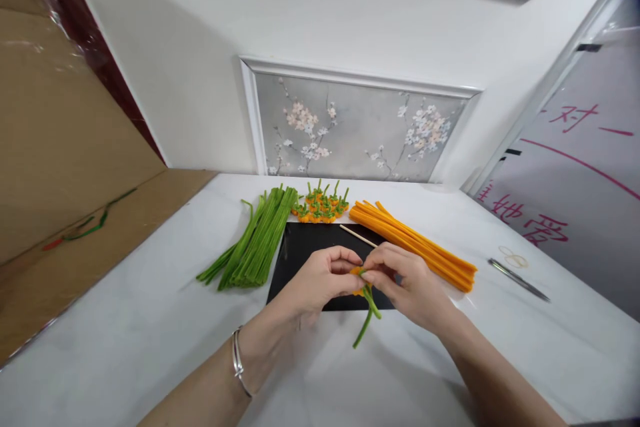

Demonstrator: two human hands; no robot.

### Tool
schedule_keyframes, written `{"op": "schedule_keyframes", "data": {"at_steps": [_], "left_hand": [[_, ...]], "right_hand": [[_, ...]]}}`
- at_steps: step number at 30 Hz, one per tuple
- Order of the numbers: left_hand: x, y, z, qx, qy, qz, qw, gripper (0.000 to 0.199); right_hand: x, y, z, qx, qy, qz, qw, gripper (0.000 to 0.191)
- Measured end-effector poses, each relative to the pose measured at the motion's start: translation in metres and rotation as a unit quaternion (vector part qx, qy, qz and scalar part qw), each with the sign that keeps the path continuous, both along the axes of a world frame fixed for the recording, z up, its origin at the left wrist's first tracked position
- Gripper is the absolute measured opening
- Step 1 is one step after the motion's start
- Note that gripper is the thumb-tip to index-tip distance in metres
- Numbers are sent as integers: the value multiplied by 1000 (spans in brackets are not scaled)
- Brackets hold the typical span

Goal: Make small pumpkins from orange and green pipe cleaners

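Note:
My left hand (327, 277) pinches a small orange pipe-cleaner pumpkin (358, 275), mostly covered by my fingers. On its other side, my right hand (403, 277) has thumb and fingertips closed on the green pipe cleaner (369, 303) attached to it. Loose green ends hang down and cross below my fingertips. Both hands are above a black mat (305, 247). A thin wooden stick (357, 235) lies on the mat, partly hidden behind my right hand.
Left of the mat lies a bundle of green pipe cleaners (260, 240); orange pipe cleaners (415, 243) lie at right. Several finished orange-and-green pieces (323, 205) stand behind. Tweezers (517, 279) and thin rings (513, 257) lie far right. A wall (210, 113) borders the white table (165, 320).

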State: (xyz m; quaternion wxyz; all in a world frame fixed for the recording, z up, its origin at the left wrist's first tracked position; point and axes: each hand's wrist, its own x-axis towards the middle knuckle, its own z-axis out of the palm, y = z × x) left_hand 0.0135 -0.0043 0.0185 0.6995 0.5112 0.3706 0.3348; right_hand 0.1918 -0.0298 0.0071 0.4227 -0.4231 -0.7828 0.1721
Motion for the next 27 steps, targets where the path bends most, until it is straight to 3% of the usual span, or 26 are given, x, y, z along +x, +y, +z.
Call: {"op": "schedule_keyframes", "data": {"at_steps": [5, 9, 11, 14, 20, 22, 27], "left_hand": [[5, 0, -7, 69, 12, 12, 997, 22], [8, -1, -8, 52, -47, 43, 997, 35], [8, -1, -8, 54, -57, 58, 995, 27], [7, -1, -7, 94, -22, 86, 992, 15], [7, 1, -9, 170, 43, 95, 980, 15], [7, 2, -9, 186, 53, 101, 976, 16], [6, 3, -13, 260, 92, 108, 955, 17]], "right_hand": [[-8, -1, 0, -12, 1, -30, 999, 17], [-1, 4, -4, -94, 141, -38, 985, 18], [4, 6, -6, -112, 176, -42, 977, 21], [6, 6, -7, -133, 134, -40, 981, 17], [-3, -3, 1, -118, 69, -51, 989, 4], [-4, -3, 2, -155, 113, -31, 981, 3], [-6, 2, 1, -251, 266, 24, 930, 28]]}}
